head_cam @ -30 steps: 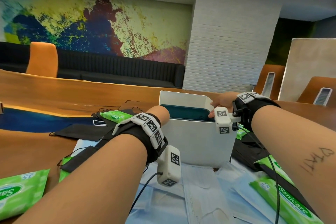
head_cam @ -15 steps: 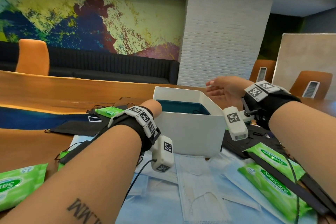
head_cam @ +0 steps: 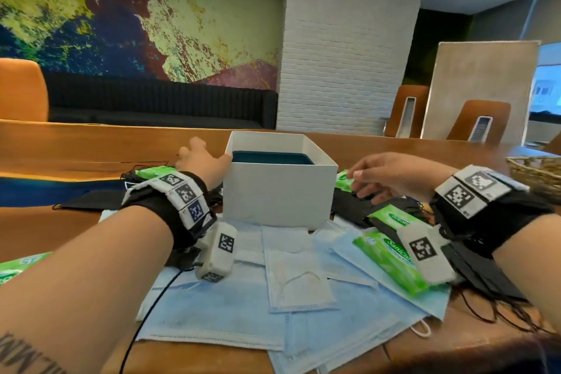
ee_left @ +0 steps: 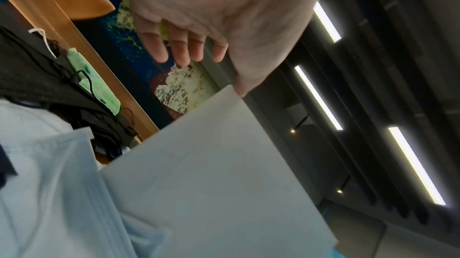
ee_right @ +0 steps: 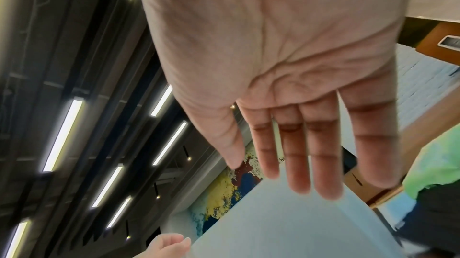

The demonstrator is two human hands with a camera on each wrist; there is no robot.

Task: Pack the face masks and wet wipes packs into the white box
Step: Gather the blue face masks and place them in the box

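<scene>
Blue masks (head_cam: 230, 310): table, under both wrists. Box (head_cam: 279, 188): between the hands, uncovered. Left hand (head_cam: 202, 161): fingers relaxed, spread; thumb touching the box's left top edge. Right hand (head_cam: 391, 176): flat, empty, right of box, above black masks (head_cam: 349, 206), fingertips near wipes (head_cam: 344, 181).

The white box (head_cam: 277, 191) is set upright and open on the bench, with what appears to be a dark teal pack inside. Pale blue face masks (head_cam: 243, 307) are spread flat before it, black ones (head_cam: 88, 202) beside it. Green wet wipes packs (head_cam: 391, 261) are laid on the masks at the right.
</scene>
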